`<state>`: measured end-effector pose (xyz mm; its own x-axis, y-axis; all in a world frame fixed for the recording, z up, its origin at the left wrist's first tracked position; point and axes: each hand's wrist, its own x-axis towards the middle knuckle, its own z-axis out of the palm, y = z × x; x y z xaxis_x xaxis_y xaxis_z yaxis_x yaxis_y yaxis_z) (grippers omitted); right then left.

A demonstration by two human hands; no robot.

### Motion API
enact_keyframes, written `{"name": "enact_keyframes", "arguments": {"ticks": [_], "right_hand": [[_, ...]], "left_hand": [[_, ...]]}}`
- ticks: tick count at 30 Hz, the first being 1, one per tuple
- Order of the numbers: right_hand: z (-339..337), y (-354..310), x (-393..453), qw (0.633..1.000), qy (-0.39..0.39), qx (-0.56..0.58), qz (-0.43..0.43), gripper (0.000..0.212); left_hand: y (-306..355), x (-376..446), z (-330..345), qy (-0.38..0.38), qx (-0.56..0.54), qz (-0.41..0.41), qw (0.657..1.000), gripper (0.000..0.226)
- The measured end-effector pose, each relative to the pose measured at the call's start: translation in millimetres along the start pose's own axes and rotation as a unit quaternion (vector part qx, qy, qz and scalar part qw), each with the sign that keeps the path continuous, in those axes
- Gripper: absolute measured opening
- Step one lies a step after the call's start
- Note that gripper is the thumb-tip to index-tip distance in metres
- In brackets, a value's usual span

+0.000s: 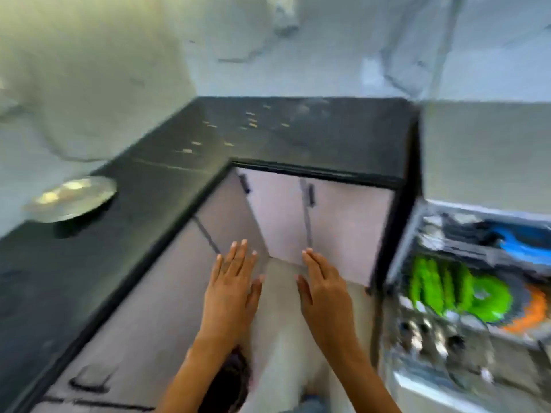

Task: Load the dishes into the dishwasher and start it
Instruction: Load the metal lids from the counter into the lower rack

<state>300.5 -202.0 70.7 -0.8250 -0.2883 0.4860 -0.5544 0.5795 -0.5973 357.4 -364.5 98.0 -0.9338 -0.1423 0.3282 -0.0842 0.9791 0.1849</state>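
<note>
The picture is motion-blurred. A steel plate (73, 198) lies on the black counter (167, 186) at the left. At the right, the open dishwasher (408, 239) shows a pulled-out rack (447, 350) holding green plates (447, 284), an orange dish (533, 311) and a blue dish (518, 242). My left hand (232, 287) and my right hand (322, 290) hover side by side, palms down with fingers straight, holding nothing, in front of the counter corner. Both are well apart from the plate and the rack.
Grey cabinet doors (337, 228) with dark handles line the inner corner under the L-shaped counter. A pale marbled wall (298, 55) rises behind. Light floor (286, 338) lies below my arms, and small crumbs dot the counter's far part.
</note>
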Motion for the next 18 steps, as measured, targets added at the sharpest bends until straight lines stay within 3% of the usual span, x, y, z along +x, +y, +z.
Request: {"name": "enact_keyframes", "arguments": {"ticks": [3,9,14,18], "right_hand": [[35.1,-67.3,18.9,0.990,-0.048,0.049,-0.121,0.054],[122.5,-190.0,32.2,0.937,-0.134,0.128,-0.296,0.057],[204.7,-264.3,32.4,0.907,-0.161,0.158,-0.355,0.056],[274.7,-310.2,42.5,0.906,-0.178,0.141,-0.358,0.063]], "left_hand": [[-58.2,-49.2,-57.6,0.063,0.042,-0.113,0.991,0.050],[-144.3,-154.2,-123.3,0.130,0.107,-0.327,0.930,0.046],[-222.5,-191.2,-136.2,0.130,0.160,-0.405,0.891,0.047],[-314.4,-189.1,-137.6,0.099,0.163,-0.415,0.890,0.045]]}}
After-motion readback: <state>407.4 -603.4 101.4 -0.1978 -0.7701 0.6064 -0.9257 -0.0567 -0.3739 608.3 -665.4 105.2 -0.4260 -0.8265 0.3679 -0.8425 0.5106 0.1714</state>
